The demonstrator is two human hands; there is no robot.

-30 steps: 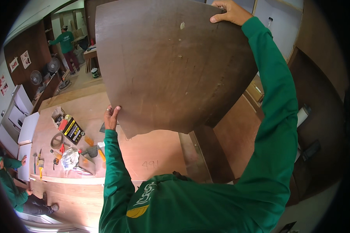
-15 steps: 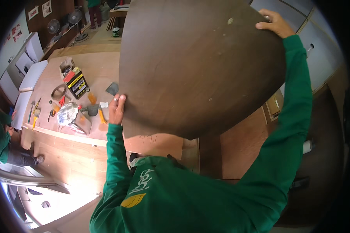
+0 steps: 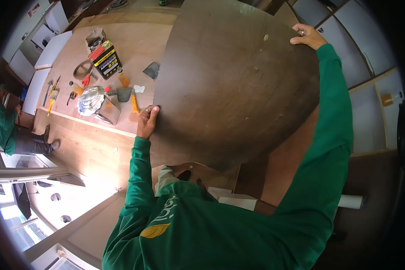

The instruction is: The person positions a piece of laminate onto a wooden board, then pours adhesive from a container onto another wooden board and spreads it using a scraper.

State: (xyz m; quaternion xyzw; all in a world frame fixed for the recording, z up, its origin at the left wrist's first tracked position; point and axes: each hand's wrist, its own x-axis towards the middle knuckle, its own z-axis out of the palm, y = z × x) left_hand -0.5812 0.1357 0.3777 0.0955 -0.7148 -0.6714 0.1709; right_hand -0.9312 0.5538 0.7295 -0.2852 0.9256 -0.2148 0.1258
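Head view: dark brown panel [image 3: 238, 85] over much of workbench [image 3: 135, 40]

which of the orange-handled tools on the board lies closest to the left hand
The orange-handled scraper, lying just up and left of the left hand that grips the dark panel. The orange-handled brush lies far off, near the board's left edge.

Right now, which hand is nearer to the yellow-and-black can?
Left. The left hand grips the panel's left edge, nearer the can. The right hand holds the far right edge.
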